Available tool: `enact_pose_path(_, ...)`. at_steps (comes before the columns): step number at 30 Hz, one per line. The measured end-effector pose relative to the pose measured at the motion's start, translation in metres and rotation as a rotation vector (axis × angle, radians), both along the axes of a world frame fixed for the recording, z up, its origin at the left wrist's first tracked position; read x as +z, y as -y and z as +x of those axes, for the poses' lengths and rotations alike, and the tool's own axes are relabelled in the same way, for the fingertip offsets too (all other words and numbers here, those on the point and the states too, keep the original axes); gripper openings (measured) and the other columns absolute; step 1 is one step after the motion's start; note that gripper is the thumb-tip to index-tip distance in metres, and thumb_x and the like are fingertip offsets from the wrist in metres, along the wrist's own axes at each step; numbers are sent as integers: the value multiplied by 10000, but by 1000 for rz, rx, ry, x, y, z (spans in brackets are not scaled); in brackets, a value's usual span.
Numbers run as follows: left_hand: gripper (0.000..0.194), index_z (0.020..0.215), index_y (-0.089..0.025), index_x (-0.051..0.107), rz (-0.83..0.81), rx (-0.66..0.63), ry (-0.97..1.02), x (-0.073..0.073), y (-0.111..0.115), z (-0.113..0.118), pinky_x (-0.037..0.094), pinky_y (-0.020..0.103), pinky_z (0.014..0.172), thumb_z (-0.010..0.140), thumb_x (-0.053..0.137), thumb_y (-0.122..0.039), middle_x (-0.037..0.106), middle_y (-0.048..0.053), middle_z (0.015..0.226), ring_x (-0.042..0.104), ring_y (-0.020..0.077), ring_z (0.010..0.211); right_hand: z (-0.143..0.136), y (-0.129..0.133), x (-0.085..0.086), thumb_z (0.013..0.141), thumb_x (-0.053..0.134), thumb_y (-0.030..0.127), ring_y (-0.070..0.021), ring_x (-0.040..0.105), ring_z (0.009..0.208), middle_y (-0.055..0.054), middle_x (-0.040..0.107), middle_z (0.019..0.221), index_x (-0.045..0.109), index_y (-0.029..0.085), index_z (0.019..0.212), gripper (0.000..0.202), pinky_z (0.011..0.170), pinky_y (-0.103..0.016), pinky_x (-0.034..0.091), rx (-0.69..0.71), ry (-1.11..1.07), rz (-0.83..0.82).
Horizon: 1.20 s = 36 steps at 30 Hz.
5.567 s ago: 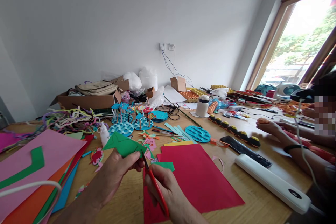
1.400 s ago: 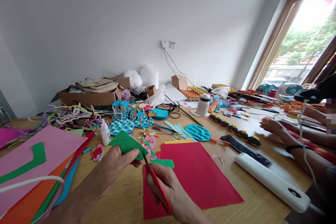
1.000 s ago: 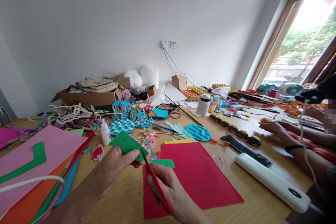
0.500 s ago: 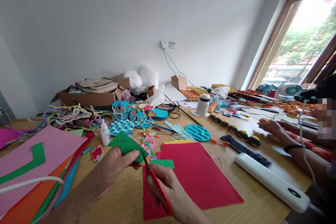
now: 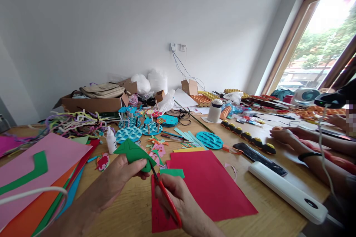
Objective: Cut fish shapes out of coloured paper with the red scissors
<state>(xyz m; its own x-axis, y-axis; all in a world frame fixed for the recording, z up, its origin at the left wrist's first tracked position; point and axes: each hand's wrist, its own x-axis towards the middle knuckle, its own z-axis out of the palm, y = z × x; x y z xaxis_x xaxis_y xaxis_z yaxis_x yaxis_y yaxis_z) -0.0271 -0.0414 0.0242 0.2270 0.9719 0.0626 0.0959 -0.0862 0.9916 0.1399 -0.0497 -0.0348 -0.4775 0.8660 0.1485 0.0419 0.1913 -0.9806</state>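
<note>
My left hand (image 5: 126,172) pinches a folded piece of green paper (image 5: 132,152) between thumb and fingers, above the wooden table. Red-handled scissors (image 5: 170,202) are gripped in my right hand (image 5: 178,196), their blades meeting the paper's right edge. Pencil-like lines show on the paper's upper part. Below my right hand lies a red paper sheet (image 5: 214,185), with a small green paper scrap (image 5: 172,173) on its upper left. Just beyond my left hand stand a white glue bottle (image 5: 111,141) and a round red-and-green paper piece (image 5: 103,162).
Stacked coloured paper (image 5: 55,155) lies at left, below fuzzy pipe cleaners (image 5: 75,124). Blue paper crafts (image 5: 129,133) stand mid-table. On the right are a phone (image 5: 260,159), a white power strip (image 5: 286,192) and another person's hands (image 5: 286,135). A white cable (image 5: 62,192) crosses the lower left.
The scissor blades and green paper have shifted very slightly; both hands keep their holds. At right, the other person's hands have moved a little left.
</note>
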Motion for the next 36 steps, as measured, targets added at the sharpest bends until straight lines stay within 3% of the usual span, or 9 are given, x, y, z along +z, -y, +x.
enact_pose_path(23, 164, 591, -192, 604, -39, 39, 150, 1, -1, 3, 417, 224, 543, 720, 583, -291, 620, -31, 583, 555, 128, 579, -1, -3, -1, 837, 456, 269, -68, 249, 505, 55, 310, 553, 385, 170, 604, 263, 422, -191, 195, -2, -6, 36)
enact_pose_path(36, 177, 571, -198, 613, -49, 53, 140, -4, -2, 6, 355, 212, 494, 718, 584, -291, 622, -38, 557, 545, 116, 562, -1, -1, 0, 827, 448, 232, -61, 260, 477, 62, 324, 529, 388, 173, 606, 236, 415, -182, 200, -20, -18, 5)
